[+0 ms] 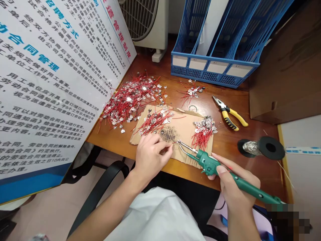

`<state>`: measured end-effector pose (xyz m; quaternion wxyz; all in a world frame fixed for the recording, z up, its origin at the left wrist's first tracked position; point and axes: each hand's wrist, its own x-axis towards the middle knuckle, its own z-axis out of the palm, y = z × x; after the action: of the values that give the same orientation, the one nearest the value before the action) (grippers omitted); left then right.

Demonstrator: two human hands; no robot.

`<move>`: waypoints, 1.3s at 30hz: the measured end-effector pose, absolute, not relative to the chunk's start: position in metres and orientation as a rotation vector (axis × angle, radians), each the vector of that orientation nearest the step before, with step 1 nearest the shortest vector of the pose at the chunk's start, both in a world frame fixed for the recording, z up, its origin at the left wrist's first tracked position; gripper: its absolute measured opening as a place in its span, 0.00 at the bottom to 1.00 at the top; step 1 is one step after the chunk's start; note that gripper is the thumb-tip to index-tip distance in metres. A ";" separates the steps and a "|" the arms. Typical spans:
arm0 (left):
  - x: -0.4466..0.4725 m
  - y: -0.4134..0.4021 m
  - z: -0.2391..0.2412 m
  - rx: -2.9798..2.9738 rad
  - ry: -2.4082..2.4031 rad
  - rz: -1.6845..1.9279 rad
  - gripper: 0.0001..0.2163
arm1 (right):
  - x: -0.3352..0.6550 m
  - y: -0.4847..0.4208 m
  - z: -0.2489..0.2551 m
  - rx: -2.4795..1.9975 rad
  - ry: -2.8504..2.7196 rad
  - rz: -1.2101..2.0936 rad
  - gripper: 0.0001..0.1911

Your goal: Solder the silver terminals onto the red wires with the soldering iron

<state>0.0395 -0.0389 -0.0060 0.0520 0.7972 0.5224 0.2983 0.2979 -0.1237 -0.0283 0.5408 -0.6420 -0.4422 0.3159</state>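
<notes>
My right hand (pixel 234 177) is wrapped round a green soldering iron (pixel 247 185), its metal tip pointing left over the cardboard sheet (pixel 180 155). Close to that tip, my left hand (pixel 154 154) pinches the end of a thin red wire (pixel 175 142), which reaches toward the tip. Whether the wire and tip touch is too small to tell. On the cardboard lie a bunch of red wires with small metal pieces (pixel 156 120) behind my left hand and a second bunch (pixel 204 130) at the right. Dark specks mark the cardboard between them.
A large heap of red wires (pixel 132 97) lies at the back left, with a smaller pile (pixel 193 90) behind the cardboard. Pliers (pixel 229 113) and a solder spool (pixel 260 147) lie at the right. A blue file rack (pixel 215 67) and a printed board (pixel 55 83) border the table.
</notes>
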 end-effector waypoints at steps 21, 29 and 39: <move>0.040 -0.039 -0.007 2.406 1.602 0.899 0.07 | 0.295 -0.125 -0.019 -1.588 -1.079 0.729 0.10; 0.040 -0.039 -0.005 2.426 1.581 0.913 0.07 | 0.294 -0.123 -0.017 -1.600 -1.067 0.723 0.10; 0.041 -0.041 -0.006 2.439 1.582 0.927 0.08 | 0.294 -0.124 -0.015 -1.647 -1.074 0.713 0.11</move>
<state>0.0408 -0.0405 -0.0063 0.0451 0.7985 0.5179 0.3035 0.2939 -0.1239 -0.0148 0.5013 -0.6814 -0.4443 0.2950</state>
